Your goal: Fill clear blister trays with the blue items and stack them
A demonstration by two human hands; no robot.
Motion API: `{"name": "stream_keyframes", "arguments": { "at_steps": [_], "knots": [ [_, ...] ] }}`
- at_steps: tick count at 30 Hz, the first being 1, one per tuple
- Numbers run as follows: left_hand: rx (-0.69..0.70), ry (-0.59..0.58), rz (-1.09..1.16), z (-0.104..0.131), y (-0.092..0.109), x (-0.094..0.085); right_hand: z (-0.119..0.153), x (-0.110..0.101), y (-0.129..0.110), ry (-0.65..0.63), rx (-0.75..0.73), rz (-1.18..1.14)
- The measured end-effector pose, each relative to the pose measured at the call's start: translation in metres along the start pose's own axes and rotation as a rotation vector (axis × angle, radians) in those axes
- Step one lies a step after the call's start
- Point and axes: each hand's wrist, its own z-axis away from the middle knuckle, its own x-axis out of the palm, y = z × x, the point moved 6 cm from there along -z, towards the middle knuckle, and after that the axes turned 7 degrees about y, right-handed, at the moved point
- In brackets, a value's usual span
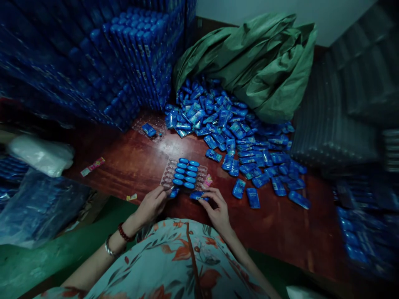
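A clear plastic tray (167,171) lies on the table close to my body, with two columns of blue oval packs (179,176) standing in its middle slots. The outer slots on both sides show bare plastic. At the tray's near left corner, my left hand (155,202) pinches a small blue pack (174,192). My right hand (217,206) grips another blue pack (197,195) by its right end, just below the tray's near edge. What is printed on the packs is too small to read.
A heap of loose blue packs (230,124) spills from a green sack (249,62) across the reddish table (124,153). Tall stacks of filled trays (140,54) rise at the back left. Stacked clear trays (330,112) stand at the right. A white plastic bag (42,153) lies left.
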Motion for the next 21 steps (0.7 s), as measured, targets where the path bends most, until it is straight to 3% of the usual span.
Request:
{"name": "stream_keyframes", "arguments": {
  "at_steps": [3, 5, 10, 14, 17, 21],
  "knots": [
    [-0.114, 0.185, 0.009, 0.006, -0.002, -0.007, 0.003, 0.0, 0.014, -0.023, 0.065, 0.01],
    [-0.266, 0.263, 0.025, 0.011, -0.006, -0.008, 0.008, 0.0, 0.021, -0.022, 0.118, -0.016],
    [-0.774, 0.246, 0.323, 0.02, -0.025, 0.01, 0.014, 0.004, 0.024, 0.013, 0.216, -0.082],
    [-1.001, 0.281, 0.575, 0.03, -0.04, 0.021, 0.003, 0.009, 0.008, -0.021, 0.109, -0.034],
    [-0.969, 0.209, 0.624, 0.034, -0.042, 0.023, -0.006, 0.009, -0.004, -0.045, -0.009, 0.017],
    [-0.634, 0.139, 0.306, 0.029, -0.027, 0.01, -0.008, 0.008, -0.014, -0.065, -0.156, 0.099]
  ]
}}
